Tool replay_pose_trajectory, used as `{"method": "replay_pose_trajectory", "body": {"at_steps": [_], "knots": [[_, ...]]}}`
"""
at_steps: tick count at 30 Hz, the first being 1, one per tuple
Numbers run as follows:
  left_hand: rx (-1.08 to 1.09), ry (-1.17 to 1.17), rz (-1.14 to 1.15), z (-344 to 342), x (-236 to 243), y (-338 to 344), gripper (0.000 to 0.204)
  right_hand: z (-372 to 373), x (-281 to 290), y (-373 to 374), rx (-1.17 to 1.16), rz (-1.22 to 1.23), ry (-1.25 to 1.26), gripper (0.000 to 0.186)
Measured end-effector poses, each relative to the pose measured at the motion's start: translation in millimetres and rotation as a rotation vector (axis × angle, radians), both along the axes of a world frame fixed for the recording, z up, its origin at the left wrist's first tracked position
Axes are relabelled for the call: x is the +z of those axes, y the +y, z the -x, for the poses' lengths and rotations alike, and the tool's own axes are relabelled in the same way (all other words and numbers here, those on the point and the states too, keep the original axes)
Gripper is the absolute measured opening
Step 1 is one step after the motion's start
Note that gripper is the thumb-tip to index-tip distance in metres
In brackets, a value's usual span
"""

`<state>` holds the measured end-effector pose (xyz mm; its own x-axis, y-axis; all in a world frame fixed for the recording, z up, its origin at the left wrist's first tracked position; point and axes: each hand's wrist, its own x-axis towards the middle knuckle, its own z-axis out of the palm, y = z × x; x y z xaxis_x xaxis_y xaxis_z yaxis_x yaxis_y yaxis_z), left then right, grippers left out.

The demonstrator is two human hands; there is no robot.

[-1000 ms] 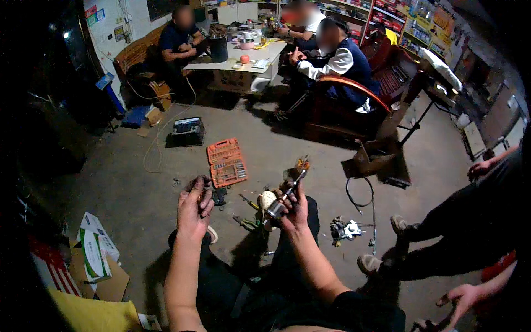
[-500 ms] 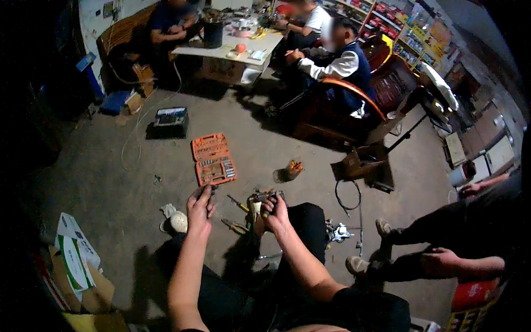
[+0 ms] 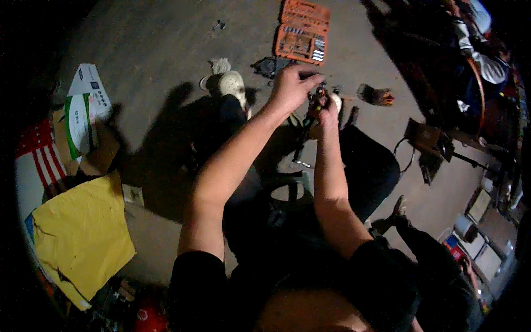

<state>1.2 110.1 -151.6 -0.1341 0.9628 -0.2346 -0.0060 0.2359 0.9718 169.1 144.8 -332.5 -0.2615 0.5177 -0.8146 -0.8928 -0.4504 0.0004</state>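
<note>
My right hand [image 3: 326, 110] is closed round a small dark mechanical part [image 3: 321, 93], held up over the floor between my knees. From the left, my left hand [image 3: 290, 88] meets the part, its thumb and fingers pinched together at the top. Whatever lies between the left fingertips is too small and blurred to make out. Beyond my hands an orange socket set case [image 3: 304, 23] lies spread open on the floor, with sockets in its slots. Below the part, pliers and other tools are mostly hidden behind my forearms.
A jar with orange contents [image 3: 377, 95] stands right of my hands. Further right are an open brown box [image 3: 428, 138] and another person's leg [image 3: 420, 240]. On the left sit cardboard boxes [image 3: 102, 146] and a yellow sheet [image 3: 83, 238]. My white shoe [image 3: 232, 86] is beside a pale rag [image 3: 220, 66].
My view has swung down and to the left. My left hand, apart from the right before, has come across to the part in my right hand.
</note>
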Motion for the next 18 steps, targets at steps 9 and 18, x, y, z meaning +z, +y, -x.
{"method": "replay_pose_trajectory", "body": {"at_steps": [9, 18], "knots": [[-0.309, 0.459, -0.047, 31, -9, 39, 0.026, 53, -69, 20, 0.215, -0.428, -0.177, 0.032], [0.04, 0.004, -0.03, 70, -20, 51, 0.023, 63, -51, 5, 0.387, -0.319, -0.297, 0.023]]}}
